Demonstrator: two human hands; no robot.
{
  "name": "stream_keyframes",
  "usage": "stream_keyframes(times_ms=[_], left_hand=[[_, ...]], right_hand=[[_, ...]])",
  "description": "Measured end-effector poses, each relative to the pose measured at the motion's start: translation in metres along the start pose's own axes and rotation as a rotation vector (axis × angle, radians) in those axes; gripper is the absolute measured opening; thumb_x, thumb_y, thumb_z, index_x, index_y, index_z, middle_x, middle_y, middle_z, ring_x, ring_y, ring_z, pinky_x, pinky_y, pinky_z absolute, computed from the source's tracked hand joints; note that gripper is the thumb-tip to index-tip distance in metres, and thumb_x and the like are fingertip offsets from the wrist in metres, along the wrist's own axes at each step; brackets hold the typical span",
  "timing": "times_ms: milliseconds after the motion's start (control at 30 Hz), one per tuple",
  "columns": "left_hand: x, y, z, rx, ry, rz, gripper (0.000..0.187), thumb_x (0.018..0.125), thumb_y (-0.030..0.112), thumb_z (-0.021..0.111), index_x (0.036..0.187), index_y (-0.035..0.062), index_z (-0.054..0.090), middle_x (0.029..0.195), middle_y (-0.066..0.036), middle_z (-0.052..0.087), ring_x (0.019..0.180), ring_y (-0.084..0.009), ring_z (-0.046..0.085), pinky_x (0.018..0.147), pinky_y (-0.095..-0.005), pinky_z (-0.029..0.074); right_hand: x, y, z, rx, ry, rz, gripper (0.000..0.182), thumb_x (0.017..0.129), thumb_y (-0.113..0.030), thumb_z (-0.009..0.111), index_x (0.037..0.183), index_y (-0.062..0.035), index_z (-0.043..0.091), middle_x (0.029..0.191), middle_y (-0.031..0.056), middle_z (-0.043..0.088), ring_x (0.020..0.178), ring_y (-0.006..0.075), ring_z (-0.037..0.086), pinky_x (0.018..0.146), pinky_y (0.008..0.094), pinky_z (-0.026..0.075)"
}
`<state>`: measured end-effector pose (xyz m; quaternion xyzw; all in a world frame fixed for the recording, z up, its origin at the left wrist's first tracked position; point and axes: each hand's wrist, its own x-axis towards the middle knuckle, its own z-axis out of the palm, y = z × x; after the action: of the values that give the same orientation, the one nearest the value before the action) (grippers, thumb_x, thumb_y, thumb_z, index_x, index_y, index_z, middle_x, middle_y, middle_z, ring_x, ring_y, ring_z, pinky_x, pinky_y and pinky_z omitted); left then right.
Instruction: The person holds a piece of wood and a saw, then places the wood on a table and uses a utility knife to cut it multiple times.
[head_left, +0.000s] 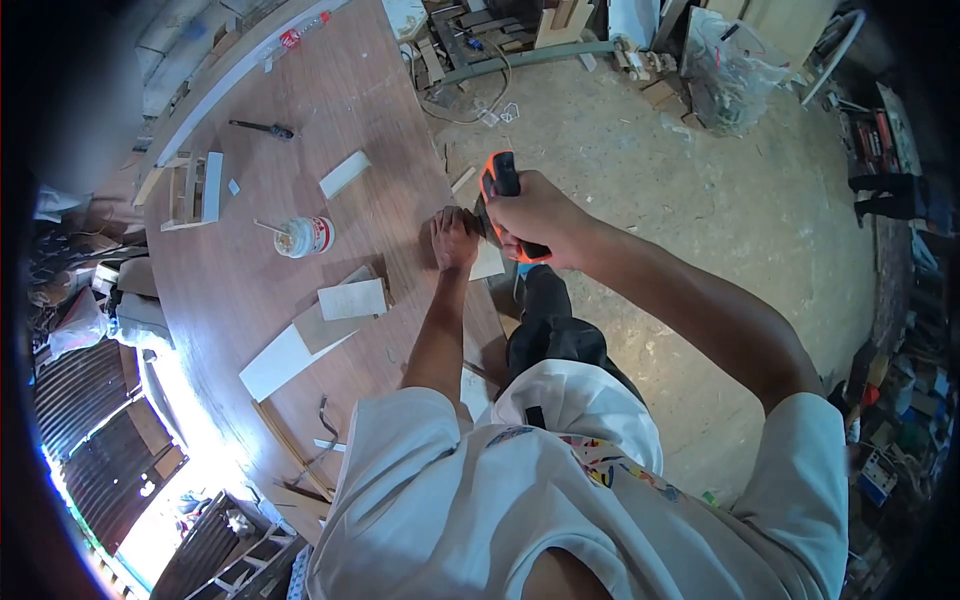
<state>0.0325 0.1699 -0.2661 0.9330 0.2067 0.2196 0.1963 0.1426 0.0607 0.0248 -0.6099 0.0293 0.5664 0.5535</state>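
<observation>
Head view: person in a white shirt is leaning over the edge of a brown wooden table (300,120).
Right hand (540,215): fingers are wrapping tight around an orange-and-black tool (503,180), working it at the table's edge.
Left hand (455,238): fingers are lying together, pressing down flat beside a small pale wood piece (487,262).
Progress: piece is sitting at the table edge between both hands; work on it appears to be under way, not finished.
Table: glue pot (305,236), loose pale boards (350,298), a dark-handled tool (262,128) are lying well apart.
Room: dusty concrete floor (700,220), scrap wood and clutter are lining the walls.
</observation>
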Motion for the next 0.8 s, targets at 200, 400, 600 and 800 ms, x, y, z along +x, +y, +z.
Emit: stream_keyframes(times_ms=[200, 400, 600, 800], left_hand=[[-0.002, 0.000, -0.001, -0.070, 0.050, -0.024, 0.010, 0.079, 0.013, 0.056, 0.081, 0.0032, 0.056, 0.086, -0.014, 0.059, 0.088, -0.0316, 0.055, 0.081, -0.0421, 0.044], [-0.004, -0.002, -0.002, -0.045, -0.092, -0.073, 0.016, 0.076, 0.011, 0.058, 0.089, 0.0032, 0.057, 0.092, -0.014, 0.058, 0.091, -0.0323, 0.054, 0.082, -0.0433, 0.043], [-0.003, 0.005, -0.017, -0.069, -0.173, -0.109, 0.031, 0.071, 0.016, 0.064, 0.099, 0.0041, 0.056, 0.097, -0.013, 0.055, 0.096, -0.0318, 0.051, 0.084, -0.0418, 0.042], [-0.002, 0.005, -0.024, -0.064, -0.177, -0.075, 0.035, 0.068, 0.016, 0.066, 0.100, 0.0044, 0.056, 0.099, -0.012, 0.055, 0.098, -0.0315, 0.051, 0.085, -0.0422, 0.041]], right_hand=[[0.000, 0.008, 0.010, 0.033, 0.021, 0.000, 0.009, 0.080, 0.002, 0.046, 0.074, -0.0050, 0.042, 0.057, 0.0036, 0.044, 0.045, 0.0122, 0.043, 0.040, 0.0297, 0.035], [0.121, 0.093, 0.003, -0.106, 0.125, -0.057, 0.011, 0.082, -0.001, 0.045, 0.073, -0.0065, 0.043, 0.054, 0.0045, 0.043, 0.038, 0.0136, 0.042, 0.035, 0.0323, 0.033], [0.133, 0.084, 0.006, -0.105, 0.127, 0.029, 0.010, 0.082, -0.001, 0.046, 0.073, -0.0051, 0.044, 0.052, 0.0057, 0.044, 0.039, 0.0159, 0.046, 0.035, 0.0336, 0.035], [0.135, 0.095, 0.014, -0.182, 0.202, -0.068, 0.007, 0.080, 0.002, 0.046, 0.076, -0.0044, 0.044, 0.054, 0.0072, 0.046, 0.039, 0.0167, 0.047, 0.035, 0.0339, 0.036]])
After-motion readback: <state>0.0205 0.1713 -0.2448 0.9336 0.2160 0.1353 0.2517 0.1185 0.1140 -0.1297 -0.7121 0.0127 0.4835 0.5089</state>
